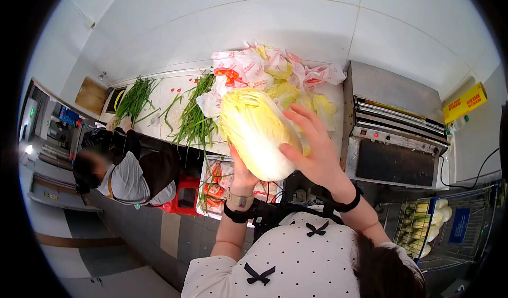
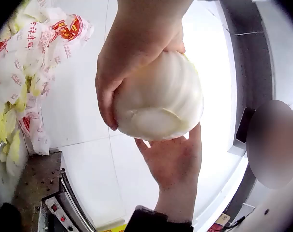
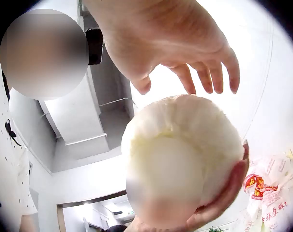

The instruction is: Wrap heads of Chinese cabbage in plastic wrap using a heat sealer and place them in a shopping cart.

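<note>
A large napa cabbage [image 1: 259, 129], yellow leaves and thick white base, is held up in front of the person's body. The left hand [image 1: 243, 170] grips it from its left side and underneath; in the left wrist view the left thumb and palm [image 2: 132, 58] curve round the pale base. On the other side, the right hand [image 1: 316, 152] has its fingers spread close beside the cabbage. In the right wrist view those right fingers [image 3: 204, 75] stand slightly off the cabbage surface, loosely bent, with nothing gripped.
Printed wrapping paper [image 1: 241, 68] and loose yellow leaves [image 1: 284, 94] lie on the counter. Green stalks [image 1: 196, 118] lie to the left, where another person [image 1: 129, 176] handles greens [image 1: 135, 99]. A sealing machine [image 1: 397, 129] stands right, with a cart [image 1: 450, 229] of cabbages below it.
</note>
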`<state>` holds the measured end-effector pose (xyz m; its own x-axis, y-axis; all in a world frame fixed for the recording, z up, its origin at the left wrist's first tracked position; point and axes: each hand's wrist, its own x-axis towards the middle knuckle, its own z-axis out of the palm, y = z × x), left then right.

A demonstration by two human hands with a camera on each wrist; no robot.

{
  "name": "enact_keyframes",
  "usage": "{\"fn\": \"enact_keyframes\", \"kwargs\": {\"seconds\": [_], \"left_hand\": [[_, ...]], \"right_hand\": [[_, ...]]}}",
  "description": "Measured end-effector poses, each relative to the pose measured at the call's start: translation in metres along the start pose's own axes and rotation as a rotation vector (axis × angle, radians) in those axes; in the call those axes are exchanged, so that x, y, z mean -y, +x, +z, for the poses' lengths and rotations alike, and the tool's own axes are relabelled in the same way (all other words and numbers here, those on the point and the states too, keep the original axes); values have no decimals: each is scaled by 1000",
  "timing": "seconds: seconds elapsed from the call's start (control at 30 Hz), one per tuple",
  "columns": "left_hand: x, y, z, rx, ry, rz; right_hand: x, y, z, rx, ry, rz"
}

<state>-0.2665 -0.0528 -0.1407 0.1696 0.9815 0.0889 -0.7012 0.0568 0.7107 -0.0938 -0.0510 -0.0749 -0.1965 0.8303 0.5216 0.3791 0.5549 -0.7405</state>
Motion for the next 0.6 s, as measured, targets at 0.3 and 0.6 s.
{"fn": "enact_keyframes", "kwargs": {"seconds": [0.3, 0.6], "left_hand": [[19, -1, -21, -96, 161, 16], [25, 6, -30, -135, 32, -114]], "right_hand": [[-17, 14, 26, -153, 140, 134], [-28, 13, 27, -70, 697, 449]]}}
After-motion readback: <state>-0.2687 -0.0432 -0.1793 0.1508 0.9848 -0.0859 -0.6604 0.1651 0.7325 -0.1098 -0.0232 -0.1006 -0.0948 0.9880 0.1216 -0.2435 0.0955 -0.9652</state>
